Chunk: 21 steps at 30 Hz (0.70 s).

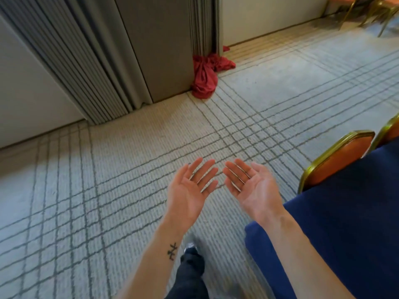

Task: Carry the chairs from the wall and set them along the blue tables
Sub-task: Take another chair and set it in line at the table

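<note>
Fingers (pixel 203 171) of my left hand (pixel 187 195) and right hand (pixel 254 190): straight, apart, palms up, empty. Orange-padded gold-framed metal chairs (pixel 382 9): far right, against the wall (pixel 269 18). Blue-clothed counter (pixel 345 234): beside me. Chairs likely stiff, moderately heavy; I'd grip the backrest frame.

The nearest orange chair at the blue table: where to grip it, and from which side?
Probably the orange chair by the two side edges of its gold-framed back, coming from the carpet side: the blue tablecloth hides the seat, so only the back is free. The left hand and right hand are open.
</note>
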{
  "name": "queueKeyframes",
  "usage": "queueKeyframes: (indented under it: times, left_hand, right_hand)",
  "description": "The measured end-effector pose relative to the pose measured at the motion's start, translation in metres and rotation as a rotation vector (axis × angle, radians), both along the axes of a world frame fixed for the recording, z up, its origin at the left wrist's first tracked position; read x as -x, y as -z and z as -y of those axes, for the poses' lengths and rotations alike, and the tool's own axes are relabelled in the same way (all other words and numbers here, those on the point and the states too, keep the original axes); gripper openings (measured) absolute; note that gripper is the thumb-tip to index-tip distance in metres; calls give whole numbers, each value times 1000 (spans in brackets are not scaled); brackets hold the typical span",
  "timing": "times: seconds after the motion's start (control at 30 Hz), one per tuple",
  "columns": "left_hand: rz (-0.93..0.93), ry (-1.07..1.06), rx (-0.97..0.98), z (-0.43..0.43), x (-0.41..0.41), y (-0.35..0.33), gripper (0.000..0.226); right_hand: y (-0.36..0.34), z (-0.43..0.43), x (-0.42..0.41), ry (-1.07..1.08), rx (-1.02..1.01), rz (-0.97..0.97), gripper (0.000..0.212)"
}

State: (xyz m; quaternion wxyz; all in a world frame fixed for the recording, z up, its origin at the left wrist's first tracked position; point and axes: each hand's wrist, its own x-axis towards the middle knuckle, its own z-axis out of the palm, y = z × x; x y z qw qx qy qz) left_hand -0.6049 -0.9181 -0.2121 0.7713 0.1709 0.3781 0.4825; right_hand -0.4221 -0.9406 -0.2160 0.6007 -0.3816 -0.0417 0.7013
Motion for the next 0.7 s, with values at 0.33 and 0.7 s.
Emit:
queueKeyframes:
  times: [0.33,0.7]
  left_hand:
    - [95,103,3,-222,3,5,54]
    - [116,308,-15,-402,-54,-8,60]
  right_hand:
    - [-8,-212,12,58,-49,22,40]
    - [-16,-353,-31,202,-70,3,48]
